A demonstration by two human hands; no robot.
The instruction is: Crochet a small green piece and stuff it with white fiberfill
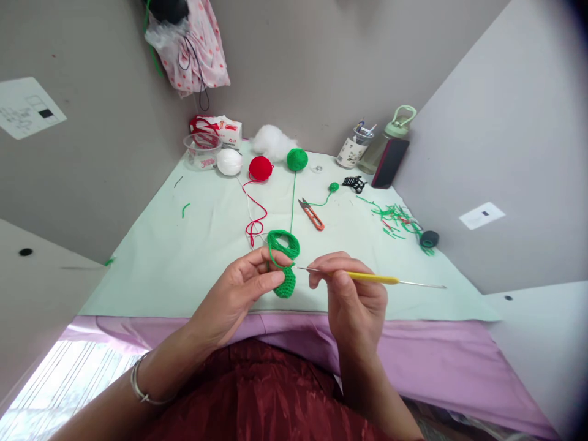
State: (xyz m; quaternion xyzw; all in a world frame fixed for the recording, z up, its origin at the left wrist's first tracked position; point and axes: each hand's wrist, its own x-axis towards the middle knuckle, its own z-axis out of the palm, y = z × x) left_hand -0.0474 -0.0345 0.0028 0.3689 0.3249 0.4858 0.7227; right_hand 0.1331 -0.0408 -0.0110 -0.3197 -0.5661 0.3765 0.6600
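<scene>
Between its thumb and fingers my left hand (248, 278) pinches a small green crocheted piece (285, 284), which hangs below the fingertips. My right hand (353, 294) is closed around the yellow handle of a crochet hook (374, 278). The hook's thin metal tip points left and reaches the top edge of the green piece; whether it is inside a stitch I cannot tell. Just beyond the left fingers lies a loose coil of green yarn (289, 244). From there a strand runs back to a green yarn ball (297, 160).
Orange thread snips (312, 215) lie beyond my hands. Farther back are a red yarn ball (261, 168), a white yarn ball (229, 162) and white stuffing (274, 142). A phone (390, 163) leans against a bottle at the right. Yarn scraps (392, 215) lie near a black roll (429, 238).
</scene>
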